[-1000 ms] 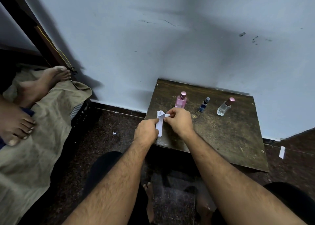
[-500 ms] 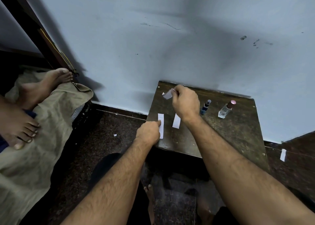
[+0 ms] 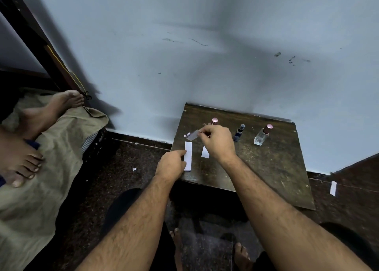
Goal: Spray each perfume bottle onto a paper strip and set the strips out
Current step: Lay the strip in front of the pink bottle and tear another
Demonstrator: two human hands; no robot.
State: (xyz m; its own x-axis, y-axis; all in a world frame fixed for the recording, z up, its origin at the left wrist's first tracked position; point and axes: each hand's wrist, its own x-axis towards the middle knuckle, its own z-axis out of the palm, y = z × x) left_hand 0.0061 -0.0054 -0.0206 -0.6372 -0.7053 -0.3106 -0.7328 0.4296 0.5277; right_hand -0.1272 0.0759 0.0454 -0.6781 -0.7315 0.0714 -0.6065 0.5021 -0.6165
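On the far left, another person's bare feet (image 3: 30, 127) rest on an olive cloth (image 3: 41, 178), well apart from the work. A small scrap of paper (image 3: 134, 169) lies on the dark floor.

At centre stands a low, dark wooden table (image 3: 266, 168) against a pale blue wall (image 3: 205, 55). The left hand (image 3: 172, 165) sits at the table's near left corner, forefinger stretched out and touching the left edge of a white paper strip (image 3: 188, 155) lying flat; the other fingers are curled under. Just right of it lies a second white strip (image 3: 205, 152), partly hidden by the right hand (image 3: 218, 142). That hand is raised above the table, thumb and forefinger pinching a third, greyish strip (image 3: 192, 135) that points left.

Behind the right hand stands a pink-capped bottle (image 3: 214, 120), mostly hidden. Further right stand a small dark blue bottle (image 3: 239, 133) and a clear bottle with a pink cap (image 3: 262, 135), apart from each other. Another paper piece (image 3: 333, 188) lies on the floor at far right.

The step in hand appears to be preparing strips; no spraying looks under way. The next move likely calls for taking a bottle and aiming its nozzle at the held strip.
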